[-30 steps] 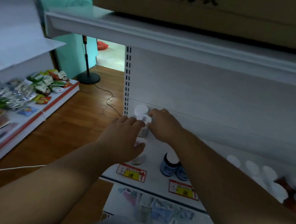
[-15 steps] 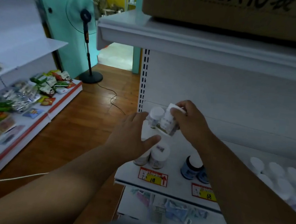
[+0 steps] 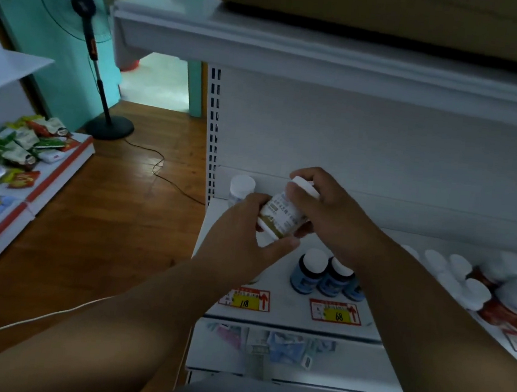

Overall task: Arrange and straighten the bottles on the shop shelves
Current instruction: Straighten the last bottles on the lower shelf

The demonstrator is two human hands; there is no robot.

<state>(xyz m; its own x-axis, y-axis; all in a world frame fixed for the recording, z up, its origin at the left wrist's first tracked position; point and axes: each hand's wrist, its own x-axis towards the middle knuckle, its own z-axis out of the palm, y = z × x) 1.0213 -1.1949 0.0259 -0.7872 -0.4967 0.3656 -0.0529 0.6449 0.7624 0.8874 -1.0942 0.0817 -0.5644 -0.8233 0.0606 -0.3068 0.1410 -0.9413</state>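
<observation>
White-capped and tilted, a labelled bottle (image 3: 282,212) is held above the left end of the white shelf (image 3: 277,280) by both hands. Its base is gripped by the curled fingers and thumb of the left hand (image 3: 240,238), while its cap end is wrapped by the fingers of the right hand (image 3: 328,212). Another white-capped bottle (image 3: 241,187) is seen standing at the far left corner. Two blue bottles (image 3: 322,276) are set near the front, with more white-capped bottles (image 3: 477,282) at the right.
</observation>
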